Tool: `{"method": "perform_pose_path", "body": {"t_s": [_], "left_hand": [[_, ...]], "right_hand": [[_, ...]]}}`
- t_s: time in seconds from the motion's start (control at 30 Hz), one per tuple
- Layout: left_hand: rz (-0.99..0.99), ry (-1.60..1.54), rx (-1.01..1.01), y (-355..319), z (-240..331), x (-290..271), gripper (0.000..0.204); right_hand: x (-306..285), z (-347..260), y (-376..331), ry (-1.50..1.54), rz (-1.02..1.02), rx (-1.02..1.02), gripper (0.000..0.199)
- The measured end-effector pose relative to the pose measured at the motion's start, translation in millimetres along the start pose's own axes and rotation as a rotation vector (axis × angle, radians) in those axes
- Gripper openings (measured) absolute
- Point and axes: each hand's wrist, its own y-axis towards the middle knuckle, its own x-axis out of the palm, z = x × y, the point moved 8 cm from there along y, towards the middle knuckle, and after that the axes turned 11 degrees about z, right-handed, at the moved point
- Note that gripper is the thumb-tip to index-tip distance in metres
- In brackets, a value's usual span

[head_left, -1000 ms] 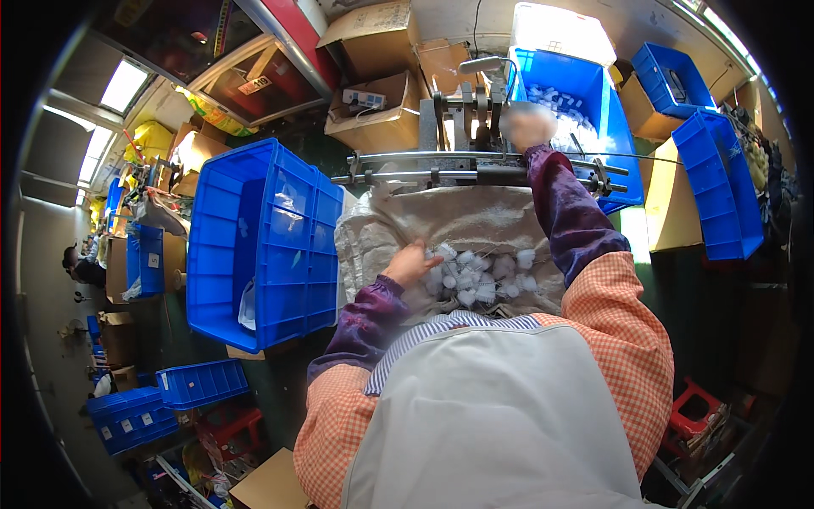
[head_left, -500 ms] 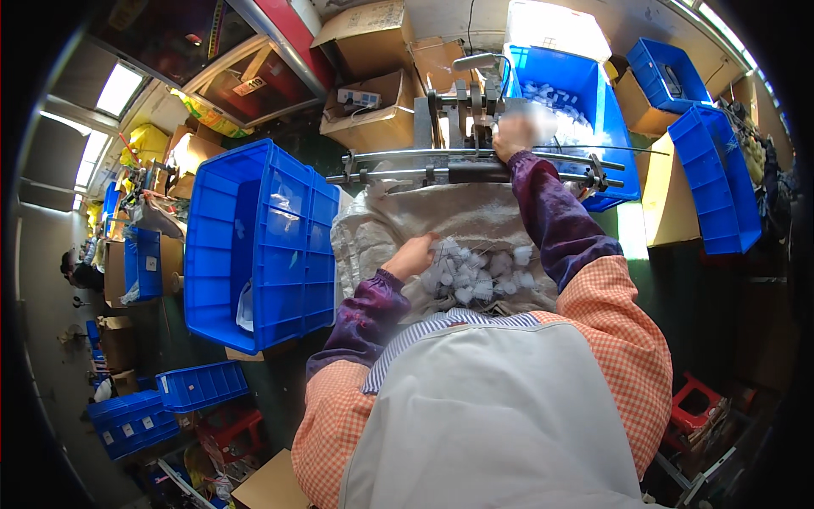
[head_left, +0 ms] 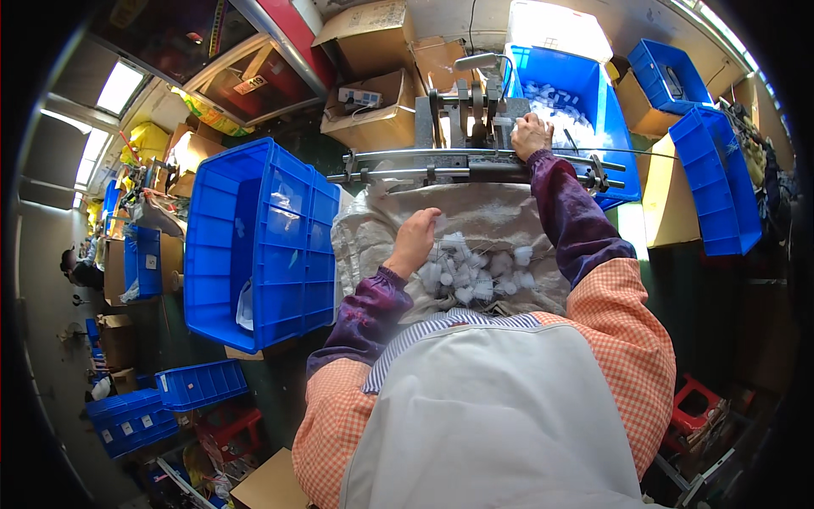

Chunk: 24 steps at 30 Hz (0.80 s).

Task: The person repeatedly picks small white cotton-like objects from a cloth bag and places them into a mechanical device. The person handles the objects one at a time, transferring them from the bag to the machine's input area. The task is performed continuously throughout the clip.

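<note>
A pale woven sack (head_left: 483, 216) lies spread open in front of me, holding a heap of several small white plastic parts (head_left: 469, 273). My left hand (head_left: 415, 241) rests in the sack at the left edge of the heap, fingers curled over the parts. My right hand (head_left: 530, 135) is stretched forward onto a grey metal machine (head_left: 469, 114) with a long horizontal rail (head_left: 398, 161); whether it holds a part I cannot tell. Both arms wear dark purple sleeve covers.
A large blue crate (head_left: 259, 242) stands at my left, and another blue crate with white parts (head_left: 577, 102) sits behind the machine. More blue bins (head_left: 716, 178) are at the right, cardboard boxes (head_left: 377, 110) at the back, stacked bins (head_left: 148, 407) at lower left.
My right hand has shifted right and slightly down along the machine. My left hand has moved a little deeper into the heap of white parts.
</note>
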Motion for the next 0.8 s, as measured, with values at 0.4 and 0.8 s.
{"method": "perform_pose_path", "body": {"t_s": [0.4, 0.8], "left_hand": [[0.008, -0.186, 0.160, 26.0, 72.1, 7.0, 0.018], [-0.035, 0.207, 0.114, 11.5, 37.6, 42.7, 0.036]], "right_hand": [[-43.4, 79.4, 12.5, -0.051, 0.040, 0.239, 0.034], [-40.8, -20.1, -26.8, 0.552, 0.004, -0.199, 0.017]]}}
